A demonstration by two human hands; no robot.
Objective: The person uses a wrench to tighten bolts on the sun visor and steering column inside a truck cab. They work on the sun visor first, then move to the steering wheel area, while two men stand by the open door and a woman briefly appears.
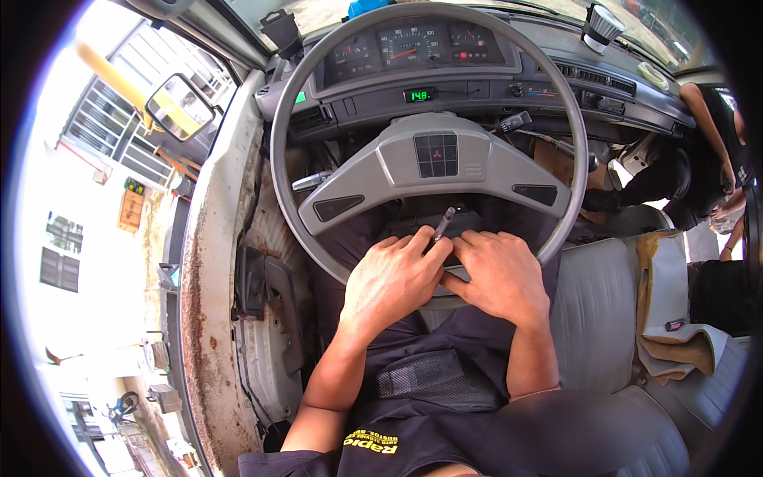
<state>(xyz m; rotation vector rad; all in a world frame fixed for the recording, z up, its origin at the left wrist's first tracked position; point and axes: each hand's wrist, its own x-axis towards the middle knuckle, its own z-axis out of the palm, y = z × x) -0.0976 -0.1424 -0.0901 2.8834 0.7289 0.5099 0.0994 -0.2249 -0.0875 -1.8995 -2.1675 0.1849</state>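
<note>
Left hand apparently pinches a slim rod, tilted, within the steering wheel's outline; right hand curls alongside, grip hidden. A light, steady pinch should best control it.

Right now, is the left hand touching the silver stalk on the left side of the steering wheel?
Apart. The head view shows a plain gap: a grey wheel spoke shows between the left hand and the silver stalk.

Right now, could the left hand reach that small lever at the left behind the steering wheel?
Probably yes: the lever is in plain view behind the steering wheel, though the left hand must go around it.
</note>
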